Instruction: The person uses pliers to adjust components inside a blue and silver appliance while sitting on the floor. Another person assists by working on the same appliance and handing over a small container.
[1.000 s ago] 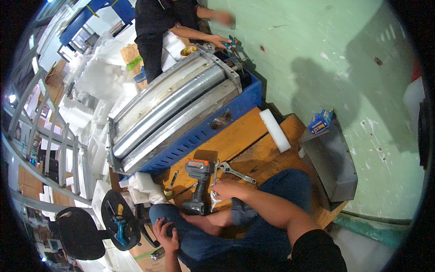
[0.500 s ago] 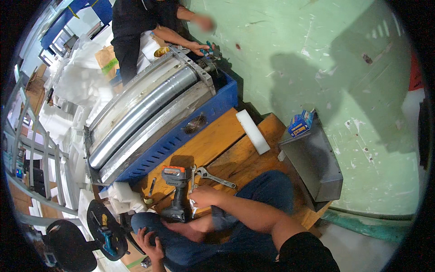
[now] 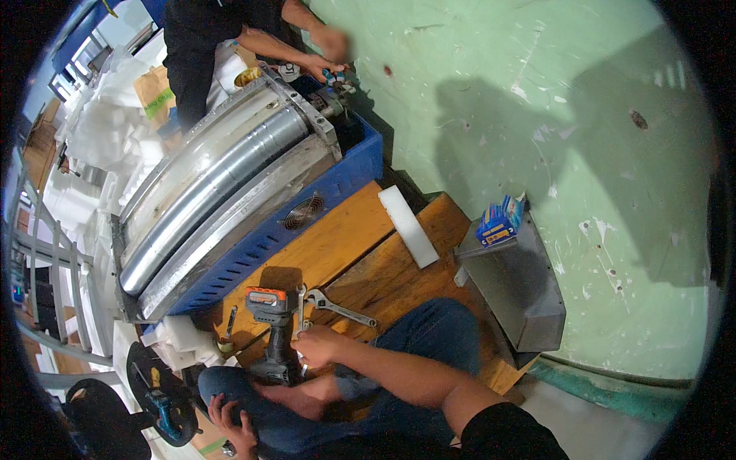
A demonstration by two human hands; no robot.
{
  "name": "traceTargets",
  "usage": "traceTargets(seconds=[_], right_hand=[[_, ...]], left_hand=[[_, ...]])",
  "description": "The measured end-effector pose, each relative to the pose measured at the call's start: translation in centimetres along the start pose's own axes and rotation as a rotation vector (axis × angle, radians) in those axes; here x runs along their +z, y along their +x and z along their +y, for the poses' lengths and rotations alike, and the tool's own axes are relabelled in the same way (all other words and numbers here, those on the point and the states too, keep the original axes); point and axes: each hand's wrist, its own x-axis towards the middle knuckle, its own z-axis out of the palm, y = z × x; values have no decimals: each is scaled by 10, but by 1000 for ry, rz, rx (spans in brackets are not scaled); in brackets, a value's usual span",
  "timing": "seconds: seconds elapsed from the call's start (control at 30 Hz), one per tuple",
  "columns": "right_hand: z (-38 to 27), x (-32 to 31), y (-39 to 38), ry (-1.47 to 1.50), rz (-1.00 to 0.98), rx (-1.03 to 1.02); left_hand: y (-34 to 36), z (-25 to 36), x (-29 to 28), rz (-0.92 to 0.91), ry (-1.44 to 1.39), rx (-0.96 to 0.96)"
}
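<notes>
My left hand (image 3: 234,426) rests by my bent knee at the lower left, its fingers apart and holding nothing. On the wooden boards, my right hand (image 3: 316,345) is closed around a slim metal wrench (image 3: 304,369), whose end shows below the fingers. Just beyond that hand lies another wrench (image 3: 300,297). An adjustable wrench (image 3: 343,308) is to its right. Standing close on the left is a black and orange cordless power tool (image 3: 274,333). My fingertips partly hide the held wrench.
Ahead stands a blue-framed machine (image 3: 253,261) with a long steel roller (image 3: 218,195). At its far end a co-worker's hand (image 3: 325,67) touches fittings. A white foam block (image 3: 409,227) and a grey metal housing (image 3: 512,284) bearing a blue box (image 3: 498,222) are to the right.
The whole view has shifted, so the machine and tools appear farther left. My right hand stays by the wrenches and my left by the knee. The co-worker's raised hand has come lower.
</notes>
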Motion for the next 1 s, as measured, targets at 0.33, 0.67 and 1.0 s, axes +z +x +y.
traceTargets(seconds=[0.33,0.67,1.0], right_hand=[[-8,-5,-1,-22,-47,0],[-11,-11,-3,-10,-71,21],[-11,-7,-1,5,-60,19]], left_hand=[[0,-10,8,-17,57,-18],[0,-18,8,-112,-13,-77],[-5,-23,14,16,37,-18]])
